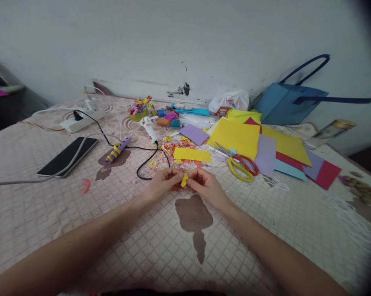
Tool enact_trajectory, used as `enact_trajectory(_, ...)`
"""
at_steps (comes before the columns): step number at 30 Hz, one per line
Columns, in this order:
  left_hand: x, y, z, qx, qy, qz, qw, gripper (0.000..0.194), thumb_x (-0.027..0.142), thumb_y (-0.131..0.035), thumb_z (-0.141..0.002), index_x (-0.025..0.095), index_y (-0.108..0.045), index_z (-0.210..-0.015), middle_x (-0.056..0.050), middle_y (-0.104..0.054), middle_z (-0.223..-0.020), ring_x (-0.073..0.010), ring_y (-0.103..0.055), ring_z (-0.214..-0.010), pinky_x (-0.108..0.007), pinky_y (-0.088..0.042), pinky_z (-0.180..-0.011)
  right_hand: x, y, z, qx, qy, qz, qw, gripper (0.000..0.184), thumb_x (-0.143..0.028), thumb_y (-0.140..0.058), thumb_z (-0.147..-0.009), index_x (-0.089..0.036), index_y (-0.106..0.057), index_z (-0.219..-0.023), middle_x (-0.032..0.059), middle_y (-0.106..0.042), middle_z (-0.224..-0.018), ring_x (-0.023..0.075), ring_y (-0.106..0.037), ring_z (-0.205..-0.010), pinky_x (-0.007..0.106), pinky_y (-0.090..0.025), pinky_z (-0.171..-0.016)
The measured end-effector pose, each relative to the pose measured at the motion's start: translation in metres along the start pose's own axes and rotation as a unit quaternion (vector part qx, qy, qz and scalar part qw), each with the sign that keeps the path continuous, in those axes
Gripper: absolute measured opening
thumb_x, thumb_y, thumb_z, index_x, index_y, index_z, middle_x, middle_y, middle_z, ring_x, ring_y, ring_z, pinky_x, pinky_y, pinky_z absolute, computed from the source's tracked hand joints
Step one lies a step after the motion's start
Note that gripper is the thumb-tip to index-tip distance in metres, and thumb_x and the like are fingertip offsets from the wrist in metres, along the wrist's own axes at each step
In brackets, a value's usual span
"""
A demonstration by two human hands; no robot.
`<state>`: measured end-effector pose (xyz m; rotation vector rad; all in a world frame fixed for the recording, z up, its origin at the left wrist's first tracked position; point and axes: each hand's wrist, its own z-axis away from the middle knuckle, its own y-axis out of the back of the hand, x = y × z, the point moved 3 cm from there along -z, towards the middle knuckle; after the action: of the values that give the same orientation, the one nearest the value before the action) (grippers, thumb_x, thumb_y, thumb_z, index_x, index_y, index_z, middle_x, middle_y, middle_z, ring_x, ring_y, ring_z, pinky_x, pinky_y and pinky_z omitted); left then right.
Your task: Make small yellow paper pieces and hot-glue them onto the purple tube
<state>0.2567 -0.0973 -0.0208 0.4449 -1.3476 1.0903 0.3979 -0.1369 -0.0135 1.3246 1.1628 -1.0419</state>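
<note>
A small yellow paper piece (184, 180) is pinched between my two hands, above the tiled-pattern tablecloth (136, 230). My left hand (166, 180) grips its left side with thumb and fingers closed. On its right side, the thumb and fingers of my right hand (204, 183) are also closed on it. Just beyond my fingers lie a yellow paper strip (192, 155) and a scatter of colourful paper scraps (161, 154). Scissors (242, 167) with one yellow and one red handle rest to the right of my hands.
A white glue gun (149, 129) with a black cord stands behind the scraps. On the left are a purple-and-yellow paper roll (118, 149), a dark phone-like slab (68, 157) and a power strip (83, 120). Coloured sheets (235, 135) and a blue bag (292, 102) occupy the right.
</note>
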Motion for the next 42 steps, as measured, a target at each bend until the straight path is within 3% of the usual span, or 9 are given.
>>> enact_trajectory(16, -0.001, 0.003, 0.000, -0.018, -0.017, -0.025, 0.999, 0.025, 0.027, -0.073, -0.069, 0.011, -0.059, -0.083, -0.001, -0.064, -0.070, -0.0089, -0.059, -0.063, -0.021, -0.047, -0.061, 0.001, 0.001, 0.002, 0.001, -0.032, -0.007, 0.999, 0.018, -0.037, -0.056, -0.082, -0.019, -0.055, -0.079, -0.0017, -0.054, -0.068, 0.0112, -0.050, -0.058, 0.025, -0.042, -0.054)
enact_trajectory(22, 0.000, 0.001, -0.001, -0.055, -0.041, -0.092, 0.993, 0.022, 0.028, -0.070, -0.071, 0.011, -0.060, -0.080, -0.002, -0.064, -0.072, -0.0090, -0.058, -0.062, -0.022, -0.048, -0.062, 0.004, 0.000, -0.001, 0.017, -0.047, -0.090, 0.995, 0.021, -0.030, -0.064, -0.076, -0.020, -0.051, -0.090, -0.0037, -0.054, -0.071, 0.0101, -0.051, -0.059, 0.024, -0.043, -0.055)
enact_trajectory(25, 0.000, 0.003, -0.002, -0.021, -0.045, -0.080, 0.996, 0.026, 0.030, -0.069, -0.072, 0.012, -0.058, -0.087, -0.001, -0.064, -0.071, -0.0089, -0.059, -0.059, -0.022, -0.049, -0.060, 0.006, -0.001, -0.001, 0.003, -0.052, -0.105, 0.993, 0.022, -0.027, -0.061, -0.077, -0.022, -0.049, -0.094, -0.0042, -0.054, -0.071, 0.0102, -0.051, -0.057, 0.025, -0.043, -0.055)
enact_trajectory(28, 0.003, 0.006, -0.003, 0.015, -0.056, -0.070, 0.996, 0.028, 0.030, -0.071, -0.071, 0.013, -0.056, -0.086, 0.001, -0.063, -0.069, -0.0093, -0.060, -0.058, -0.022, -0.049, -0.057, 0.000, 0.001, 0.000, -0.017, -0.001, -0.061, 0.998, 0.025, -0.020, -0.058, -0.077, -0.023, -0.048, -0.100, -0.0012, -0.056, -0.082, 0.0125, -0.055, -0.068, 0.026, -0.045, -0.060)
enact_trajectory(31, 0.007, 0.006, -0.003, 0.013, -0.068, -0.091, 0.993, 0.027, 0.029, -0.072, -0.069, 0.013, -0.055, -0.081, 0.001, -0.061, -0.068, -0.0084, -0.059, -0.056, -0.021, -0.049, -0.056, -0.008, 0.003, 0.002, -0.036, 0.071, 0.033, 0.996, 0.023, -0.015, -0.057, -0.077, -0.024, -0.054, -0.097, 0.0033, -0.056, -0.097, 0.0163, -0.056, -0.086, 0.030, -0.048, -0.070)
enact_trajectory(34, 0.009, 0.006, -0.003, 0.009, -0.079, -0.106, 0.991, 0.025, 0.029, -0.072, -0.068, 0.013, -0.055, -0.079, 0.002, -0.061, -0.068, -0.0077, -0.058, -0.055, -0.021, -0.049, -0.055, -0.013, 0.005, 0.003, -0.037, 0.120, 0.112, 0.986, 0.016, -0.016, -0.059, -0.078, -0.024, -0.060, -0.092, 0.0051, -0.057, -0.098, 0.0200, -0.055, -0.093, 0.034, -0.049, -0.075)
enact_trajectory(38, 0.007, 0.008, -0.004, 0.006, -0.082, -0.113, 0.990, 0.023, 0.028, -0.069, -0.069, 0.014, -0.055, -0.079, 0.001, -0.062, -0.069, -0.0084, -0.059, -0.056, -0.022, -0.050, -0.057, -0.012, 0.004, 0.002, -0.031, 0.137, 0.153, 0.978, 0.010, -0.020, -0.060, -0.080, -0.025, -0.062, -0.088, 0.0048, -0.060, -0.093, 0.0207, -0.056, -0.089, 0.036, -0.049, -0.073)
enact_trajectory(42, 0.006, 0.009, -0.005, 0.001, -0.076, -0.117, 0.990, 0.022, 0.028, -0.068, -0.071, 0.014, -0.055, -0.081, 0.001, -0.061, -0.071, -0.0087, -0.059, -0.057, -0.023, -0.050, -0.058, -0.012, 0.002, 0.003, -0.034, 0.148, 0.170, 0.974, 0.016, -0.020, -0.063, -0.078, -0.026, -0.061, -0.093, 0.0053, -0.059, -0.098, 0.0217, -0.056, -0.092, 0.035, -0.049, -0.074)
